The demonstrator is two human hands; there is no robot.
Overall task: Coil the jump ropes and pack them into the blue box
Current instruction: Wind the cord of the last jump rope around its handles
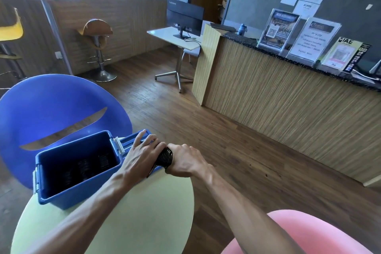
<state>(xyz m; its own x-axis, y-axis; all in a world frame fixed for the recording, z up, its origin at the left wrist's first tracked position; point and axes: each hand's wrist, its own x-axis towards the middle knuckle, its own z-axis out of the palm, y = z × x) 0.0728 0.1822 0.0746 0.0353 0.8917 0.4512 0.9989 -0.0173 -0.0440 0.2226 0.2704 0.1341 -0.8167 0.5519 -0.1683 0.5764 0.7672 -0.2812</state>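
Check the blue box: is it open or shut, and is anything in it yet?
Open. The blue box shows its dark inside, lid swung back to the right. Black coiled ropes already lie at its bottom.

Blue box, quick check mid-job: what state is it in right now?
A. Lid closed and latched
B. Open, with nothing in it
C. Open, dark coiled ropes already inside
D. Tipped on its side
C: the blue box stands upright on the round table with its lid off the top, and dark coiled ropes lie on its bottom.
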